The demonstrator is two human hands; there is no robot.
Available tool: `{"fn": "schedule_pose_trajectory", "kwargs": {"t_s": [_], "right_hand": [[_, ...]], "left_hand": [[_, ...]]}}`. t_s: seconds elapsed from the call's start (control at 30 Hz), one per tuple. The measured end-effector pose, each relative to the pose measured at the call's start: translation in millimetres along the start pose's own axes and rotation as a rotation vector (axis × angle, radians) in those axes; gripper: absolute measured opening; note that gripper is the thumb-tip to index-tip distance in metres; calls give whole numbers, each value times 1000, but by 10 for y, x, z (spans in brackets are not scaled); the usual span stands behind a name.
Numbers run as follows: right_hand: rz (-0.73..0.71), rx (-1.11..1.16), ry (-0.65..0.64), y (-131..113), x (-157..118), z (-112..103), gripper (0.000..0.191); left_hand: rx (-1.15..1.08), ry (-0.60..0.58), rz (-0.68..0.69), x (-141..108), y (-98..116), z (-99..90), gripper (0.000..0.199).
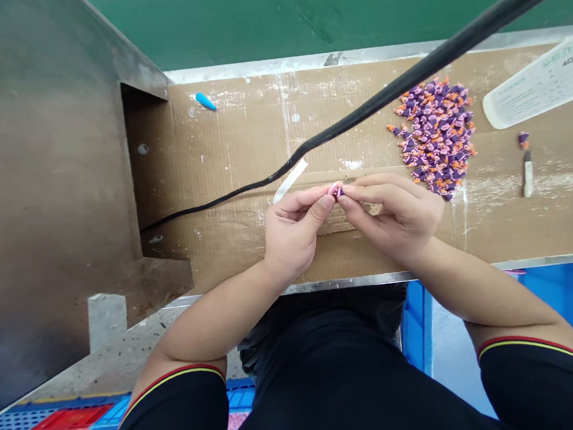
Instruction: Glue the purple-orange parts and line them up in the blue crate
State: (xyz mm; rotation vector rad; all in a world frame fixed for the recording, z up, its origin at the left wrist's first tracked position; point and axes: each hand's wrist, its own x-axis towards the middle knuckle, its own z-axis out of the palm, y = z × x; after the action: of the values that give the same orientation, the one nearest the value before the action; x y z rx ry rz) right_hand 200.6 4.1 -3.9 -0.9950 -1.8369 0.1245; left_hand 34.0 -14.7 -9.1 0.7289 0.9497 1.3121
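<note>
My left hand (295,231) and my right hand (397,215) meet over the cardboard-covered bench, fingertips pinched together. Between them is a small pink and purple figurine piece (335,191), mostly covered by the fingers. My left thumb and forefinger grip its pink side, while my right fingertips close on its purple side. Right of my right hand lies a heap of small purple, pink and orange figurines (437,135). A white strip (290,180) rests on the cardboard just beyond my left hand.
A black cable (358,112) crosses above the bench from a metal housing (51,162) at left. A blue pointed cap (205,101) lies at the back. On the right are a large white bottle (536,83), a single figurine (524,140) and a small white-handled tool (528,177).
</note>
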Motion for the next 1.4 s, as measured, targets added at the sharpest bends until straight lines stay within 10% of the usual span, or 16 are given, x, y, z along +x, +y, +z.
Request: {"fn": "schedule_pose_trajectory", "kwargs": {"t_s": [0.97,1.2,1.4], "right_hand": [[-96,120,92,24,52,-30,17],[-17,114,-354,186,171,-643,12],[-202,-95,-785,122,-325,-919,23]], "left_hand": [[105,-197,37,-39,-83,-92,33],[171,-252,197,23,-10,-152,27],[224,-228,228,76,-11,-156,28]]}}
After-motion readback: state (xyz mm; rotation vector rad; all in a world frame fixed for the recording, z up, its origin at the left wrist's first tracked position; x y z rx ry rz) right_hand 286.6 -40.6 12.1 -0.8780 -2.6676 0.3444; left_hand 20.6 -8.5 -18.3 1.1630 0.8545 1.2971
